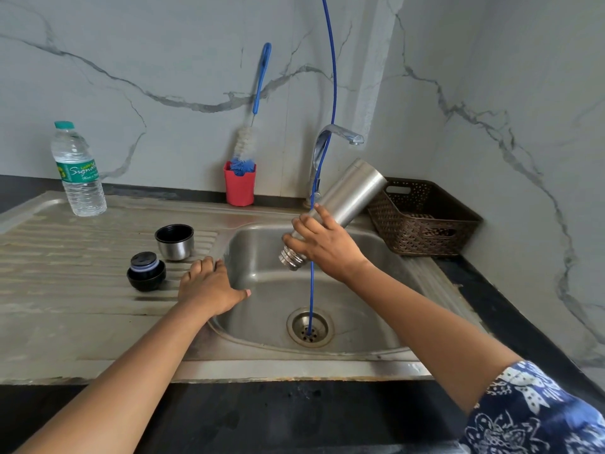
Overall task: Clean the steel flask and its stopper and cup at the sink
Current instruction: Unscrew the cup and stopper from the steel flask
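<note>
Flask in hand: the steel flask (348, 196) is tilted mouth-down over the basin of the sink (262, 260), its threaded neck lowest and its base raised toward the tap (332, 136). The right hand (324, 245) grips it round the neck end, fingers curled about the body. No stream shows at the mouth or the spout, so I judge this to be the step of tipping out or draining the flask; whether it has been scrubbed inside cannot be told.

The left hand (209, 286) lies flat on the rim between drainboard and basin, fingers loose, holding nothing.

Just beyond it on the ribbed drainboard stand the cup (175, 242), mouth up, and the stopper (146, 271), near each other but apart. Both look untouched, so the next move likely calls for the free hand to fetch the bottle brush (244, 142) from the red holder (240, 190) at the wall, or to take up the cup or stopper, while the flask is turned upright or set down.

Counted: one flask, one cup, one stopper, one brush, one holder, one tap. Further out are one plastic water bottle (78, 172) at the far left of the drainboard, one brown basket (422, 221) right of the sink, and one blue tube (334, 77) hanging into the drain (322, 332).
</note>
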The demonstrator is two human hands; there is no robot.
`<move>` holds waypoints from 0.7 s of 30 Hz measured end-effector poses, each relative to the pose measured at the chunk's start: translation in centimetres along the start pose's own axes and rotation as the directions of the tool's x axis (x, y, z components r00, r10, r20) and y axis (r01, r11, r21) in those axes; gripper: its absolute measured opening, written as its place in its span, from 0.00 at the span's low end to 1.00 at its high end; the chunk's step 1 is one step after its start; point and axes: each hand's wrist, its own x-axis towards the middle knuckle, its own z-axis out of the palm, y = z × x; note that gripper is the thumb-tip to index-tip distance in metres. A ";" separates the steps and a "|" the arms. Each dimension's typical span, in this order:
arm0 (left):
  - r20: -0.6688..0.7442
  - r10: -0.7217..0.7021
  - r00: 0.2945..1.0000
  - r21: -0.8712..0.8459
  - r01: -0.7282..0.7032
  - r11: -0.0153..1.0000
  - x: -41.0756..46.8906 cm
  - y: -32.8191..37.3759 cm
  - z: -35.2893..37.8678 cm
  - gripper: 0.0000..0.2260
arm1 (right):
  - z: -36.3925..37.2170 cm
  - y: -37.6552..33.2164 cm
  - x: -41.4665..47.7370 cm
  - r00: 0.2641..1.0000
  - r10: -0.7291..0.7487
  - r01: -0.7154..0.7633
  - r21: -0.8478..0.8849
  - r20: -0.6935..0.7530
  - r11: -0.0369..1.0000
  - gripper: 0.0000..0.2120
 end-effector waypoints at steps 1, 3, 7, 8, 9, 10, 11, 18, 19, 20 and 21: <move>-0.001 0.000 1.000 -0.004 0.000 1.000 0.0 0.0 0.0 0.41 | 0.1 -0.1 0.0 0.999 -0.034 0.034 -0.009 0.006 0.999 0.27; -0.006 0.002 1.000 -0.008 -0.002 1.000 -0.1 0.1 -0.1 0.41 | 0.3 -0.5 -0.2 0.995 -0.102 0.102 -0.047 0.004 0.994 0.27; -0.003 0.004 1.000 -0.013 -0.004 1.000 -0.1 0.1 -0.1 0.40 | -0.1 0.1 0.0 0.999 -0.011 0.011 -0.005 -0.042 1.000 0.28; -0.004 0.003 1.000 -0.014 -0.003 1.000 -0.1 0.1 -0.1 0.40 | -0.1 0.1 0.1 0.999 0.020 -0.019 0.003 -0.037 1.000 0.28; -0.006 0.003 1.000 -0.014 -0.003 1.000 -0.1 0.1 -0.1 0.40 | 0.1 0.0 0.0 0.999 0.016 -0.016 0.003 -0.033 1.000 0.28; -0.008 0.004 1.000 -0.014 -0.004 1.000 -0.2 0.1 -0.1 0.40 | 0.4 -0.2 -0.2 0.999 -0.020 0.020 -0.008 -0.029 1.000 0.29; -0.008 0.005 1.000 -0.014 -0.005 1.000 -0.2 0.1 -0.1 0.40 | 0.8 -0.4 -0.5 0.998 -0.058 0.058 -0.027 -0.029 0.998 0.29; -0.012 0.008 1.000 -0.015 -0.009 1.000 -0.1 0.0 0.0 0.39 | 1.5 -0.8 -0.5 0.999 0.018 -0.017 0.012 -0.043 1.000 0.27; -0.011 0.010 1.000 -0.014 -0.010 1.000 -0.1 0.0 0.0 0.40 | 1.8 -1.0 -0.8 0.999 -0.012 0.012 -0.001 -0.035 1.000 0.28; -0.010 0.010 1.000 -0.012 -0.010 1.000 -0.1 0.0 0.0 0.40 | 2.0 -1.2 -0.9 1.000 -0.016 0.016 0.004 -0.025 1.000 0.29; -0.009 0.010 1.000 -0.009 -0.010 1.000 0.0 -0.1 0.0 0.40 | 2.1 -1.3 -1.0 1.000 0.009 -0.008 0.025 -0.024 1.000 0.29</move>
